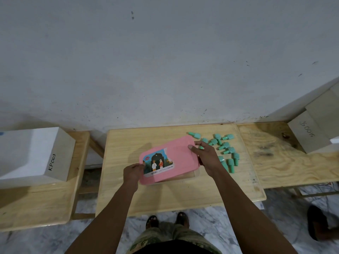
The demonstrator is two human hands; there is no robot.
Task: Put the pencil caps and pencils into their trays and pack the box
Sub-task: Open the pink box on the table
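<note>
Gripping the pink box at 8 and 3 o'clock, the left hand and right hand held it on the table. With pencil caps loose at the box's 2 o'clock, a level lift seemed wisest.

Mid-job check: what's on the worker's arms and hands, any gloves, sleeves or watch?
Nothing worn shows. The left hand and right hand are ungloved; the left forearm and right forearm are uncovered down to the frame's edge, no sleeve, watch or bracelet visible.
</note>
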